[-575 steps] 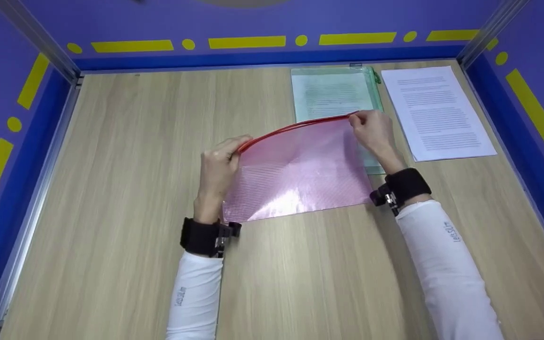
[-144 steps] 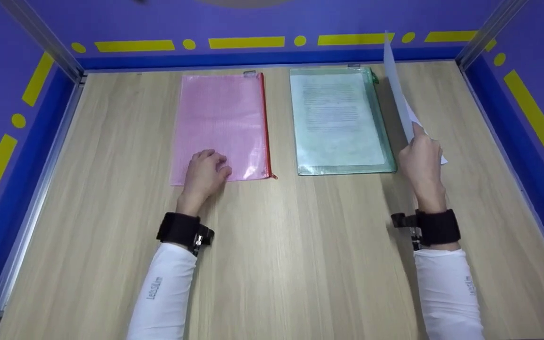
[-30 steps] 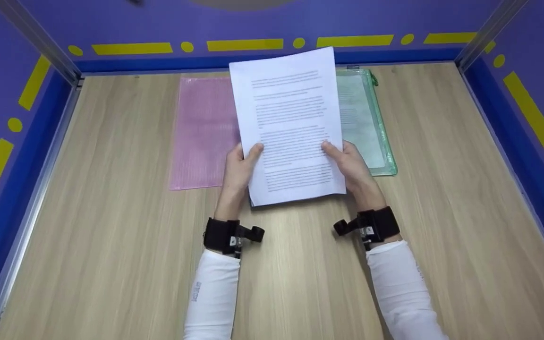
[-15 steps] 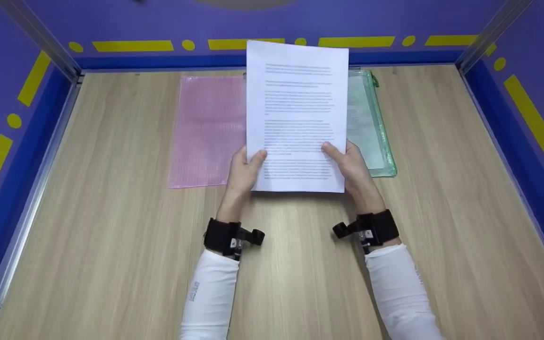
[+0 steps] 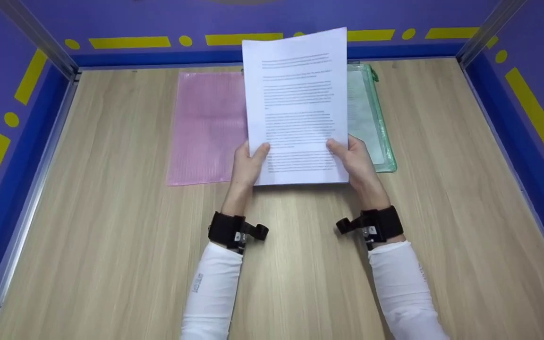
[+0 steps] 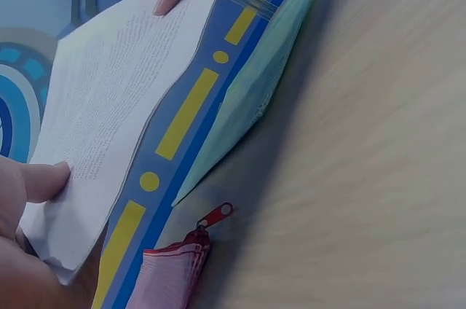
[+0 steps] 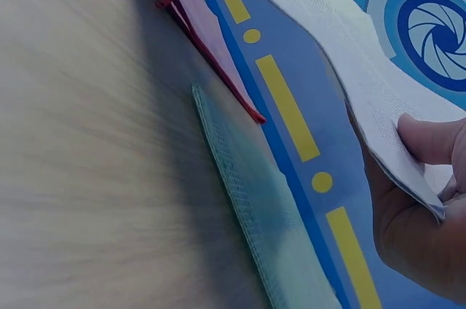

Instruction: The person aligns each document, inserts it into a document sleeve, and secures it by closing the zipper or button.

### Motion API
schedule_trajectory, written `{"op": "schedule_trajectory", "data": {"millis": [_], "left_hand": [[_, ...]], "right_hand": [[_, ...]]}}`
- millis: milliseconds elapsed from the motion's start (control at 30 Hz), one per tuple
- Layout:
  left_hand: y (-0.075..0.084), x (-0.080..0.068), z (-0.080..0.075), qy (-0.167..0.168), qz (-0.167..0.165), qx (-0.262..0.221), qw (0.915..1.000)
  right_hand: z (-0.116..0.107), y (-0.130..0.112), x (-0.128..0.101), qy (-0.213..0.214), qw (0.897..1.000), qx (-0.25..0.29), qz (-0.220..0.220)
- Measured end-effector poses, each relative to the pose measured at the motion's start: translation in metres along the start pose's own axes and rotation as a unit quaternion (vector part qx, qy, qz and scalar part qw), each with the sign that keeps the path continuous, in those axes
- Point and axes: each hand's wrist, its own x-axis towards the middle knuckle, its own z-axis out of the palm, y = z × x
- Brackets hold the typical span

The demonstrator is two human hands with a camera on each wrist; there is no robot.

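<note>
A stack of white printed sheets (image 5: 296,101) is held up above the wooden table (image 5: 111,236), tilted toward the camera. My left hand (image 5: 248,163) grips its lower left edge with the thumb on top, and my right hand (image 5: 353,158) grips the lower right edge the same way. The left wrist view shows the sheets (image 6: 116,98) with my left thumb (image 6: 40,178) on them; the right wrist view shows the sheets (image 7: 364,68) with my right thumb (image 7: 429,138) pressing on them. Behind the paper lie a pink mesh zip pouch (image 5: 206,125) and a green mesh zip pouch (image 5: 371,123) with paper inside.
Blue walls with yellow dashes (image 5: 130,42) enclose the table on three sides, with metal rails (image 5: 40,156) along the edges. The pink pouch's red zipper pull (image 6: 215,216) lies near the green pouch's corner (image 6: 251,116). Bare wood stretches left, right and toward the front.
The stack has been lifted a little higher and its top leans slightly left compared with half a second ago. Both hands keep their grip on the lower corners.
</note>
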Motion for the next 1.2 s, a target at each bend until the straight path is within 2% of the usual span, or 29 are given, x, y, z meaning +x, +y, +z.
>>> {"op": "schedule_trajectory", "data": {"millis": [133, 333, 467, 567, 633, 667, 800, 867, 967, 1200], "left_hand": [[0.005, 0.002, -0.002, -0.02, 0.0, 0.022, 0.9996], [0.015, 0.008, -0.01, -0.033, 0.027, 0.103, 0.9938], [0.018, 0.012, -0.015, -0.026, 0.034, 0.174, 0.9838], [0.018, 0.016, -0.018, -0.019, 0.039, 0.236, 0.9708], [0.019, 0.018, -0.018, -0.016, 0.052, 0.297, 0.9535], [0.019, 0.02, -0.017, -0.015, 0.06, 0.333, 0.9408], [0.02, 0.024, -0.013, -0.011, 0.082, 0.47, 0.8785], [0.02, 0.025, -0.011, -0.015, 0.076, 0.513, 0.8547], [0.017, 0.026, -0.008, -0.028, 0.061, 0.551, 0.8321], [0.009, 0.025, -0.005, -0.048, 0.032, 0.604, 0.7951]], "right_hand": [[-0.003, 0.0, 0.002, 0.005, 1.0, -0.002, -0.003], [-0.009, -0.003, 0.003, 0.011, 1.0, 0.027, -0.007], [-0.016, -0.006, 0.005, 0.034, 0.999, 0.041, -0.007], [-0.022, -0.008, 0.006, 0.05, 0.998, 0.048, -0.003], [-0.026, -0.009, 0.006, 0.058, 0.997, 0.054, -0.001], [-0.028, -0.009, 0.006, 0.063, 0.996, 0.059, 0.0], [-0.035, -0.011, 0.005, 0.074, 0.994, 0.077, -0.004], [-0.037, -0.011, 0.004, 0.074, 0.994, 0.085, -0.007], [-0.039, -0.01, 0.004, 0.072, 0.994, 0.084, -0.009], [-0.042, -0.006, 0.004, 0.083, 0.993, 0.079, -0.006]]}}
